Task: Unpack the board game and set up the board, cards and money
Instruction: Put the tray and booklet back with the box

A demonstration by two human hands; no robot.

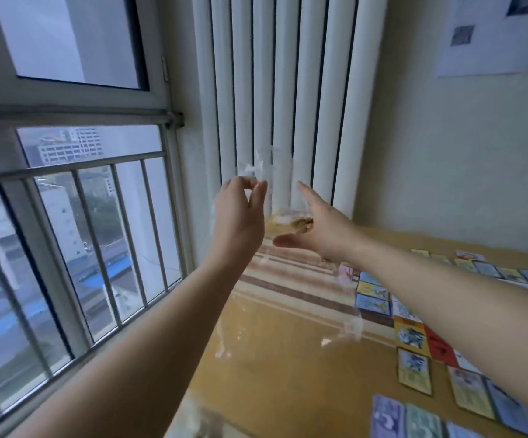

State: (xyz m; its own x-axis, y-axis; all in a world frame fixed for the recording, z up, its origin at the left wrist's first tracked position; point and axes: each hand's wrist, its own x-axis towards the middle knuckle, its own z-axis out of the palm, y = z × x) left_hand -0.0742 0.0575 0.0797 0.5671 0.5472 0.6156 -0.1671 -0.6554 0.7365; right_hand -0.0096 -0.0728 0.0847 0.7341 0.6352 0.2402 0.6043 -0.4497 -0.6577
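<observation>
Both my arms reach out over the far left corner of the yellow table (272, 358). My left hand (240, 213) pinches a crumpled piece of clear plastic wrap (258, 169) between thumb and fingertips, held up in front of the radiator. My right hand (319, 226) is spread with straight fingers just to the right, and a blurred yellowish bit (291, 221) lies against its palm side. More clear wrap (349, 330) trails down under my right forearm. Game cards (411, 336) lie in rows on the table's right part, and purple and green bills (389, 415) sit at the bottom edge.
A white column radiator (288, 90) stands in the corner behind the hands. A window with metal bars (66, 216) runs along the table's left side. Printed sheets (490, 33) hang on the right wall. A striped cloth band (288, 279) crosses the tabletop.
</observation>
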